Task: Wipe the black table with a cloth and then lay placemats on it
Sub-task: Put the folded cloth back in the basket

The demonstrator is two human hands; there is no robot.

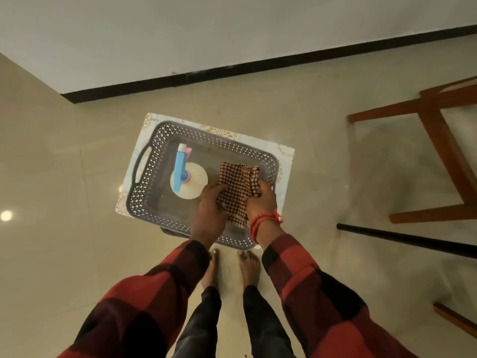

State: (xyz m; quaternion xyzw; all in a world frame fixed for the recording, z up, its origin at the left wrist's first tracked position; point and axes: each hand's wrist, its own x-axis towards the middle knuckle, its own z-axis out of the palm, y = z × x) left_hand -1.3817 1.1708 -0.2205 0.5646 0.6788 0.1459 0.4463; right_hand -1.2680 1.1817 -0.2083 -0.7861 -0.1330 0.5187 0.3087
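1. Cloth: red-and-cream checked fabric cloth (238, 188) is held over the right end of the grey perforated plastic basket (160, 140), partly bunched, its lower edge hanging between the wrists.
2. Left hand (207, 210) pinches the cloth's left edge; right hand (260, 202), red thread band at the wrist, has fingers curled round the right edge. Both hands are clamped on it. My read: two-handed hold is for lifting it out and opening or folding it before wiping.
3. Basket contents: a white round-bodied spray bottle with blue trigger head (184, 177), seen from above, standing left of the cloth. Nothing else discernible inside.
4. Basket sits on the beige tiled floor (64, 177), on top of a pale rectangular placemat with gold floral corners (285, 153); probably a stack, can't count.
5. Black desk edge (402, 239) is well to the right, with a brown wooden chair frame (438, 130) beyond. Wiping not started, judging by the layout.
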